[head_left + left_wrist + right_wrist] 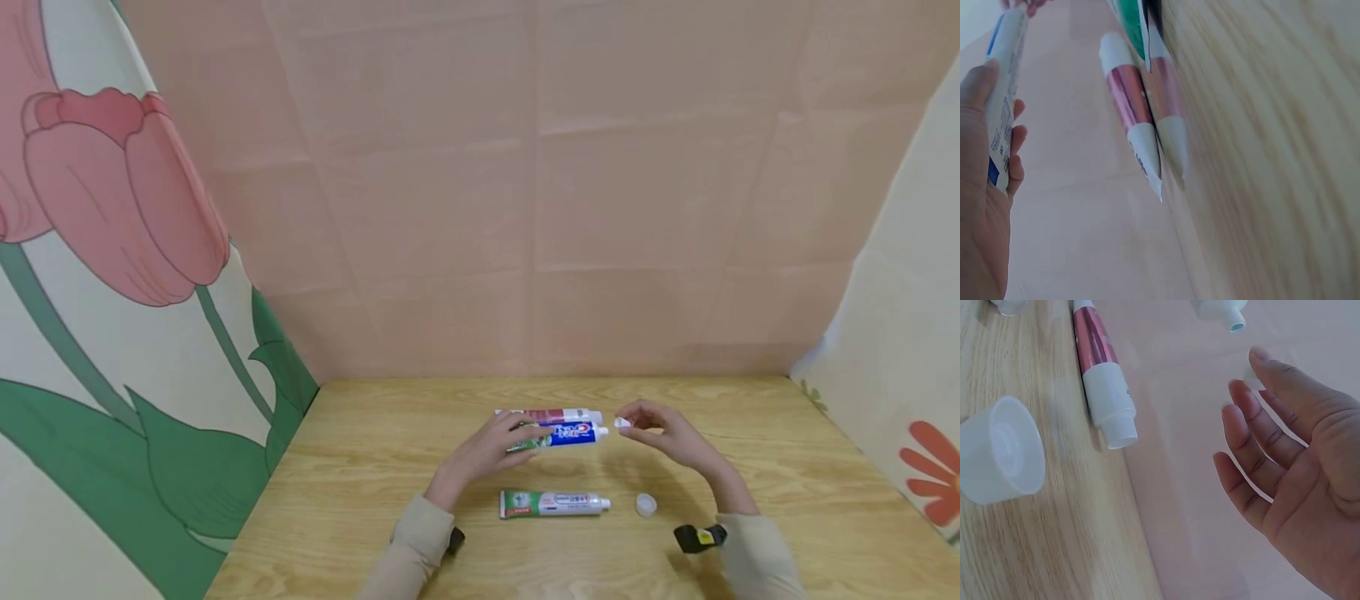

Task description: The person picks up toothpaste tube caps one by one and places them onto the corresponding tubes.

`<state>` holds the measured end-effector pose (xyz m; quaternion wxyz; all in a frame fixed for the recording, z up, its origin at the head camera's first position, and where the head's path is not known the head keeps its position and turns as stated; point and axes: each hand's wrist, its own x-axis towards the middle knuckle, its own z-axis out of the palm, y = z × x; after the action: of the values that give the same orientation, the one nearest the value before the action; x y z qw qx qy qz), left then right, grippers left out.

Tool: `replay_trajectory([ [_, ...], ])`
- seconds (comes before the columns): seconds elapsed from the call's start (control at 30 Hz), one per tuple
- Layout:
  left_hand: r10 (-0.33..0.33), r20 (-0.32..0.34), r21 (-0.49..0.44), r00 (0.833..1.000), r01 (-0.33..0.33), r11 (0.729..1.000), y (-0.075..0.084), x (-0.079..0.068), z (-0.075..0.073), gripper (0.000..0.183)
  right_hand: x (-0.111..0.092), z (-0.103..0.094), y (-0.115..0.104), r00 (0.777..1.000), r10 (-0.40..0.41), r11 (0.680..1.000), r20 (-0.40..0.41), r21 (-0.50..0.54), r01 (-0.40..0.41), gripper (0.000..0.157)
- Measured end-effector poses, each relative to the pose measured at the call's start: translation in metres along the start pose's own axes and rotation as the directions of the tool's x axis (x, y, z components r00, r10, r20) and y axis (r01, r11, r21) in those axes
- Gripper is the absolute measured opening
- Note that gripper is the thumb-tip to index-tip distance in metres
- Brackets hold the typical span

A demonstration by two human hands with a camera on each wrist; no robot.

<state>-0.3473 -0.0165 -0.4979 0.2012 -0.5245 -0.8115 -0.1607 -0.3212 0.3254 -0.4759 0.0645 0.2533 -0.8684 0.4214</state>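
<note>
My left hand (491, 446) grips a blue toothpaste tube (576, 432) above the table, its bare white nozzle pointing right. In the left wrist view the thumb lies along one side of this tube (1002, 94), with fingers wrapped behind. A small white cap (622, 422) is pinched between thumb and fingertips of my right hand (671, 433), a short gap from the nozzle. The right wrist view shows the open nozzle (1236, 324) above that cap (1252, 378), partly covered by the thumb; the other fingers curve loosely.
Behind the held tube lies a red-and-white toothpaste tube (585, 414) with its cap on. Nearer me, a green-and-white tube (558, 503) shows a bare nozzle; a loose white cap (646, 505) lies to its right. A pink cloth (525, 208) hangs behind the wooden table (360, 500).
</note>
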Motion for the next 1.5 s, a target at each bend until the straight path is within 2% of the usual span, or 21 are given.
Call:
replay_trajectory([
  [0.13, -0.012, -0.031, -0.007, 0.999, 0.012, 1.0, 0.001, -0.002, -0.002, 0.045, -0.001, 0.0, -0.001, 1.0, 0.024, 1.0, 0.011, 0.01, -0.024, 0.02],
  [0.47, -0.07, -0.042, -0.07, 0.997, 0.067, 0.995, 0.003, -0.008, -0.01, 0.039, -0.001, 0.006, -0.003, 1.0, -0.015, 1.0, 0.014, 0.006, 0.014, 0.025],
  [0.63, -0.065, -0.061, -0.081, 0.996, 0.06, 0.995, 0.003, -0.006, -0.011, 0.042, 0.0, 0.007, -0.017, 0.999, -0.033, 0.999, -0.004, 0.0, 0.033, 0.025],
  [0.87, -0.07, -0.075, -0.097, 0.995, 0.063, 0.993, 0.002, -0.004, -0.012, 0.045, 0.0, 0.005, -0.045, 0.999, -0.034, 0.999, 0.011, 0.001, 0.034, 0.024],
  [1.27, -0.063, -0.082, -0.082, 0.995, 0.056, 0.995, 0.003, 0.0, -0.014, 0.036, -0.001, 0.009, -0.048, 1.0, -0.025, 1.0, 0.009, -0.014, 0.025, 0.021],
  [1.5, -0.005, -0.126, -0.059, 0.992, -0.003, 0.998, 0.003, 0.0, -0.012, 0.037, -0.001, 0.011, -0.052, 1.0, -0.015, 0.999, 0.013, -0.031, 0.016, 0.021],
])
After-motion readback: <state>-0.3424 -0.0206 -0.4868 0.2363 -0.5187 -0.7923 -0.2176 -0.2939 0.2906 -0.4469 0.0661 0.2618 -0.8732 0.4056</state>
